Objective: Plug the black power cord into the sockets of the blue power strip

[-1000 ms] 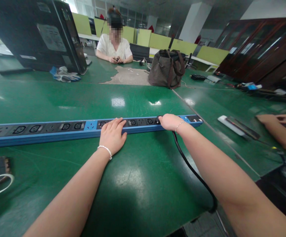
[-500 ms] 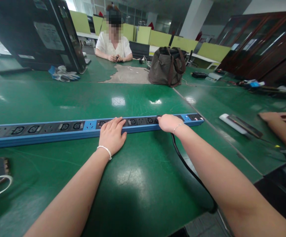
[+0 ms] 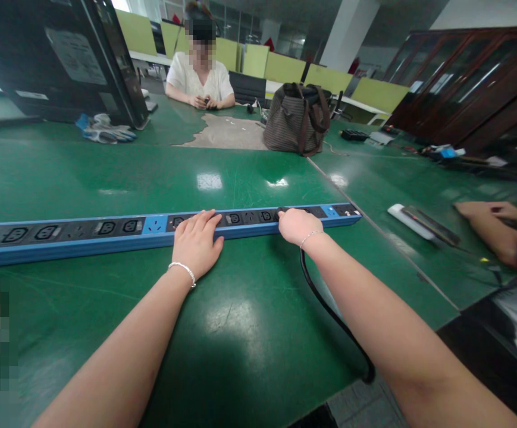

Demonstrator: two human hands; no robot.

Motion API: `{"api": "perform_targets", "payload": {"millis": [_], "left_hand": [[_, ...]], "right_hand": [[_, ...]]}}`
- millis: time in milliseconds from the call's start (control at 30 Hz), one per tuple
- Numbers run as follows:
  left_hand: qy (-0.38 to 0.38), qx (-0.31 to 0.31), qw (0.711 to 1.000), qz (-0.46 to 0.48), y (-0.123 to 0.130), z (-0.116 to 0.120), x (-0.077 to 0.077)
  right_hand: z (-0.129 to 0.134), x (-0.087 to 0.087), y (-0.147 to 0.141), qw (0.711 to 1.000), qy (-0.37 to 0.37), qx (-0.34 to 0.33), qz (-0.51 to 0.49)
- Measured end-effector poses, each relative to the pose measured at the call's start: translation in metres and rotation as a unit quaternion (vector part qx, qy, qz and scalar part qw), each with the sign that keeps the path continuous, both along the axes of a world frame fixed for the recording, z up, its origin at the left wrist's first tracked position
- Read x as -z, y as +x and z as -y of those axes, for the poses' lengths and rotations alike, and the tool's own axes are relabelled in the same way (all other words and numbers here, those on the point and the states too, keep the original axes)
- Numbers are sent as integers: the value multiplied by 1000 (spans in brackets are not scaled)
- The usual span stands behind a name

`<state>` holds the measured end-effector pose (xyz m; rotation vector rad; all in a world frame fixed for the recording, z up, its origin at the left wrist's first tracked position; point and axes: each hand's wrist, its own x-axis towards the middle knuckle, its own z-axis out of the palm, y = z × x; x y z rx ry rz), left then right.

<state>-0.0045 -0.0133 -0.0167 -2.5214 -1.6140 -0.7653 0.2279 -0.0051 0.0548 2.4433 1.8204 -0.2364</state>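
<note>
A long blue power strip (image 3: 240, 230) with black and blue sockets lies across the green table. My left hand (image 3: 197, 242) rests on its middle part, fingers stretched over the sockets and thumb apart, holding nothing. Farther right, my right hand (image 3: 297, 227) is closed round a black plug (image 3: 281, 210) at the strip's sockets; most of the plug is hidden by the fingers. From under this hand a black cable (image 3: 329, 312) hangs down in a curve to the table's near edge. Whether the plug is fully seated cannot be seen.
Ahead stand a brown bag (image 3: 296, 119), a black computer case (image 3: 62, 59) and gloves (image 3: 105, 129) beside it. A person (image 3: 200, 80) sits opposite. At the right are a white bar-shaped object (image 3: 410, 221) and another person's arms (image 3: 490, 229).
The view has shifted slightly, so the strip and table appear farther left. Both hands keep their places on the strip. The phone at the left edge no longer shows.
</note>
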Motion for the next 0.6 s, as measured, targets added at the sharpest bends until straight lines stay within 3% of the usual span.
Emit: {"api": "perform_targets", "payload": {"millis": [300,467,600], "left_hand": [[8,-3,1000,-8,0,-2,1],[2,-1,1000,-6,1,-1,1],[3,-4,1000,-12,0,0,0]], "right_hand": [[-2,1,3,999,2,23,-37],[3,14,6,995,53,30,-73],[8,31,18,966,101,42,-234]]}}
